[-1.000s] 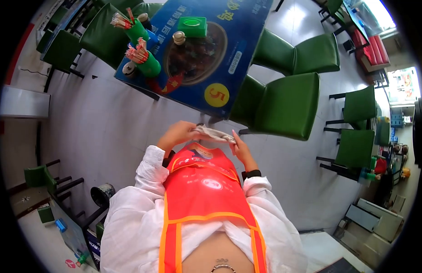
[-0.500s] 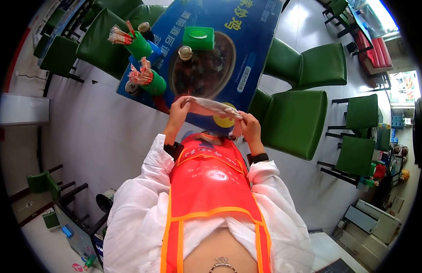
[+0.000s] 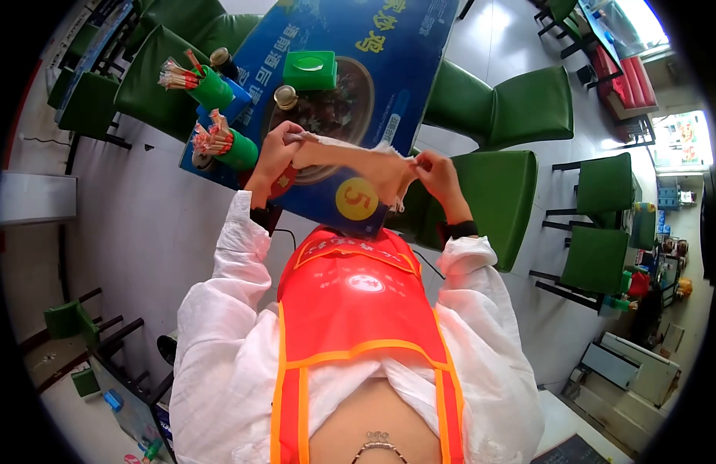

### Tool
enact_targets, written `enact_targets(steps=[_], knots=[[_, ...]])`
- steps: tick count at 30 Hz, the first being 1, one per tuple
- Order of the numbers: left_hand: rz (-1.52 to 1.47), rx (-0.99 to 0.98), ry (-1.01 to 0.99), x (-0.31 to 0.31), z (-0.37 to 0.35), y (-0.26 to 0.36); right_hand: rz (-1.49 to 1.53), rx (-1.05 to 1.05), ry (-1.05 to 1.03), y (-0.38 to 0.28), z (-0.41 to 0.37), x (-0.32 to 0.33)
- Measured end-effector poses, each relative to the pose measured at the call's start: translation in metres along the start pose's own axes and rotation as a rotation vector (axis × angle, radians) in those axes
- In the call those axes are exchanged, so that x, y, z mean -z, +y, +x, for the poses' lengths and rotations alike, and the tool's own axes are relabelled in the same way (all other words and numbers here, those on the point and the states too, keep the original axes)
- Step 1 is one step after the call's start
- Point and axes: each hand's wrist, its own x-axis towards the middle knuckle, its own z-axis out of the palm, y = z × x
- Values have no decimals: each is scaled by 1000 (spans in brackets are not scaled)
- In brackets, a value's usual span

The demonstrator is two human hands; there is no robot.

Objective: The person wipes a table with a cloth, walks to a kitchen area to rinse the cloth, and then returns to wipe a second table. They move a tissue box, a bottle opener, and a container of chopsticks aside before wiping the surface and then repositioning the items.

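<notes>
A pale, frayed cloth [image 3: 358, 161] is stretched between my two hands above the near end of a blue printed table [image 3: 404, 77]. My left hand [image 3: 278, 152] pinches its left end, close to a green cup of wrapped chopsticks [image 3: 236, 151]. On the other side, my right hand [image 3: 439, 178] grips the opposite corner, and a loose part of the cloth sags beside it. Beneath the cloth, a yellow circle with a 5 [image 3: 356, 199] shows on the tabletop. My red apron [image 3: 358, 301] hangs just below the hands.
On the table stand a green tissue box [image 3: 310, 70], a bottle with a gold cap [image 3: 285, 97], another green chopstick cup [image 3: 212, 88] and a dark jar [image 3: 223, 62]. Green chairs [image 3: 489, 201] flank the table on the right, with another chair [image 3: 153, 85] at the left.
My hands have moved apart, and the bunched cloth now spreads wider and hangs lower between them. The table has shifted slightly left in view.
</notes>
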Motion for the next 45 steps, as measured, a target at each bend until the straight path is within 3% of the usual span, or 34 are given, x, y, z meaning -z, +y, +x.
enact_targets(steps=[2,6,8,10,12,14,16,17,19,21,23,24,25,26,29,36,39,45], knots=[[157,-28,-12,5,6,14,-7,-33,144,-14,9,14],[199,-43,-25,9,-2,23,-64,19,175,-21,3,7],[231,-2,-66,10,-19,22,-74,39,105,-11,-10,-14],[375,66,-241,8,-37,-4,-104,-3,-45,12,-29,-42],[643,315,-684,11,-57,-59,-59,-43,-263,34,-50,-69],[554,769,-916,10,-86,-62,-35,-45,-493,47,-67,-87],[558,954,-1013,-13,-91,-55,38,-206,-598,45,-70,-100],[597,809,-917,-24,-99,-67,5,-208,-585,46,-68,-106],[530,744,-800,-46,-105,-118,-29,-214,-577,44,-66,-112],[465,672,-681,-62,-104,-121,-236,11,-443,33,-60,-111],[750,324,-493,-81,-100,-88,-257,59,-425,47,-58,-128],[746,325,-491,-88,-99,-89,-274,108,-404,57,-57,-137],[824,226,-501,-93,-98,-89,-312,-23,-553,49,-54,-134],[901,127,-511,-96,-96,-90,-313,-22,-556,53,-55,-137],[851,307,-689,-90,-85,-80,-420,-55,-602,61,-49,-143],[935,358,-752,-100,-46,-76,-449,-35,-500,83,-1,-158],[912,414,-695,-109,-20,-78,-365,-71,-413,83,36,-169],[917,266,-445,-134,33,-96,-389,-174,-462,60,111,-158]])
